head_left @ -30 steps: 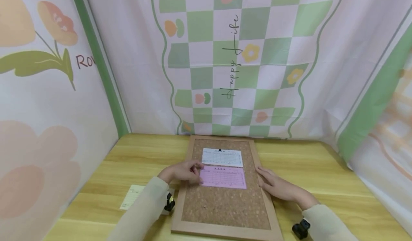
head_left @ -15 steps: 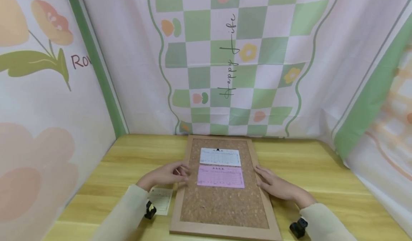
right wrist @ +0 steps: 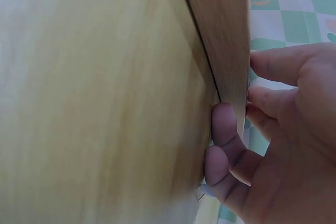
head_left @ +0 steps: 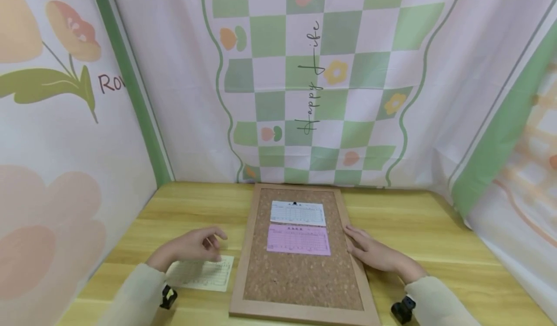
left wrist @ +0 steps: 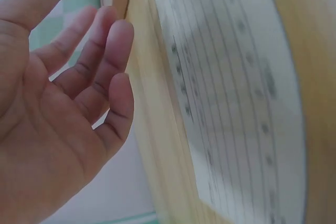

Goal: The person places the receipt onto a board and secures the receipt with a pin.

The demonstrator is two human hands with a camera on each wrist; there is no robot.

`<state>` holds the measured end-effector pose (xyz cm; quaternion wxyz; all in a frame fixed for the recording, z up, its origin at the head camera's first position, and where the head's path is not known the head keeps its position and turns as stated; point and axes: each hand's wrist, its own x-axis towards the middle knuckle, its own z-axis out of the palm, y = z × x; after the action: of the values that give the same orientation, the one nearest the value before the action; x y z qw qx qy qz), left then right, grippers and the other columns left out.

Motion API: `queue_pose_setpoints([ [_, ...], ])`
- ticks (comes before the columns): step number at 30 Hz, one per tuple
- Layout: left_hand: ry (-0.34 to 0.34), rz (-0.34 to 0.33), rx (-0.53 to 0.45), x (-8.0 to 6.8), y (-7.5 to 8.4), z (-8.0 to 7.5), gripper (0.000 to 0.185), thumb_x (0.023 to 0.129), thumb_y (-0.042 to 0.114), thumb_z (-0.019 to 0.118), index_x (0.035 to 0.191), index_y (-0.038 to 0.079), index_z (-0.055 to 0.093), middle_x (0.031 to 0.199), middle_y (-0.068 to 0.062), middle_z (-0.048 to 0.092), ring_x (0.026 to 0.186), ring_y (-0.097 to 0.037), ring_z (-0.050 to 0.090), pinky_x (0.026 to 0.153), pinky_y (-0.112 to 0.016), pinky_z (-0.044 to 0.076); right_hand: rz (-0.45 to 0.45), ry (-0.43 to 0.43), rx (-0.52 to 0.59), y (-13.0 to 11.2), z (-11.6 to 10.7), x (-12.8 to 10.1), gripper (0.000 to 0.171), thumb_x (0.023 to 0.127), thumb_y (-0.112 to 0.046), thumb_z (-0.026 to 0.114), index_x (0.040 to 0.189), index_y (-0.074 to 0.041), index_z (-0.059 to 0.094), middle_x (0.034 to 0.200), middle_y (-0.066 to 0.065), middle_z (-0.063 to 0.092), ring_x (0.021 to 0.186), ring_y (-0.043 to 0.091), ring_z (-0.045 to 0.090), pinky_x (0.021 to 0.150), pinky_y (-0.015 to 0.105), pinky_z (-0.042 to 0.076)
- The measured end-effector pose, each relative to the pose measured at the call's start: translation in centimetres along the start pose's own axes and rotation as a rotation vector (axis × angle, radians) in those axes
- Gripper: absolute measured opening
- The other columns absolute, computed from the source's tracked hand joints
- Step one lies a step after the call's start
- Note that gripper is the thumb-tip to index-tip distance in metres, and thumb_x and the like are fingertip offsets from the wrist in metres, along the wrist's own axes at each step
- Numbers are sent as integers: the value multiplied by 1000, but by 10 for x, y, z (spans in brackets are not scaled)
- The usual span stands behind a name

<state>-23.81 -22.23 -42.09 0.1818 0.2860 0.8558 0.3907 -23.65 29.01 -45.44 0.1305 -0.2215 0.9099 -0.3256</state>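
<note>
My left hand (head_left: 193, 246) hovers with loosely bent fingers and nothing in them over a pale yellow printed slip (head_left: 209, 277) on the table. In the left wrist view the palm faces the camera, with the ruled slip (left wrist: 231, 93) beside and below the fingers. My right hand (head_left: 376, 251) rests against the right edge of a wood-framed cork board (head_left: 304, 282). The right wrist view has the fingertips (right wrist: 224, 119) touching the side of the frame (right wrist: 223, 30). On the cork lie a white printed slip (head_left: 298, 214), with a small black piece at its top, and a pink slip (head_left: 298, 240) just below.
The board lies flat on a wooden table (head_left: 417, 224), its far end close to a checked fabric curtain (head_left: 304, 103). More printed fabric (head_left: 65, 137) hangs along the left. Black wrist cameras sit at both sleeves.
My left hand has let go of the pink slip's left edge and moved left, off the board, to above the yellow slip. The right hand stays at the frame.
</note>
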Motion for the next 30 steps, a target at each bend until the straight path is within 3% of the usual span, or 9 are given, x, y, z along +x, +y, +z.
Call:
queue_pose_setpoints([
  [5, 32, -38, 60, -15, -8, -6, 49, 84, 18, 81, 125, 2, 59, 106, -8, 59, 97, -23, 57, 84, -36, 50, 25, 7, 26, 6, 1, 1, 74, 105, -42, 49, 157, 3, 21, 160, 31, 14, 145, 52, 12, 110, 68, 17],
  [9, 54, -77, 111, -24, -12, -9, 50, 81, 17, 84, 122, 2, 61, 107, -8, 60, 98, -24, 57, 85, -39, 50, -10, 2, 7, -3, -1, -2, 70, 107, -39, 46, 156, 5, 21, 157, 36, 15, 141, 57, 14, 107, 71, 20],
  [12, 71, -126, 134, -30, -15, -12, 53, 77, 18, 86, 121, 1, 62, 111, -9, 60, 103, -28, 55, 90, -48, 49, -29, -6, 4, -11, -3, -4, 67, 107, -33, 46, 155, 7, 21, 155, 39, 15, 139, 60, 14, 105, 72, 21],
  [17, 99, -218, 144, -42, -17, -19, 57, 74, 17, 88, 121, -1, 62, 119, -14, 59, 112, -39, 53, 98, -60, 42, 18, -9, 41, -18, -2, -5, 66, 107, -28, 49, 155, 7, 21, 158, 36, 13, 142, 57, 10, 109, 70, 17],
  [24, 125, -229, 150, -54, -29, -28, 55, 77, 14, 87, 119, -6, 58, 114, -17, 57, 105, -36, 54, 92, -56, 46, 22, 2, 33, -19, -1, -6, 64, 107, -26, 49, 155, 6, 22, 158, 35, 14, 143, 56, 12, 109, 69, 18],
  [30, 155, -285, 148, -56, -36, -29, 56, 76, 15, 87, 119, -4, 56, 109, -15, 55, 99, -29, 53, 87, -50, 47, 15, 2, 42, -17, 0, -5, 65, 107, -26, 49, 156, 6, 22, 158, 35, 14, 142, 56, 11, 108, 70, 18],
])
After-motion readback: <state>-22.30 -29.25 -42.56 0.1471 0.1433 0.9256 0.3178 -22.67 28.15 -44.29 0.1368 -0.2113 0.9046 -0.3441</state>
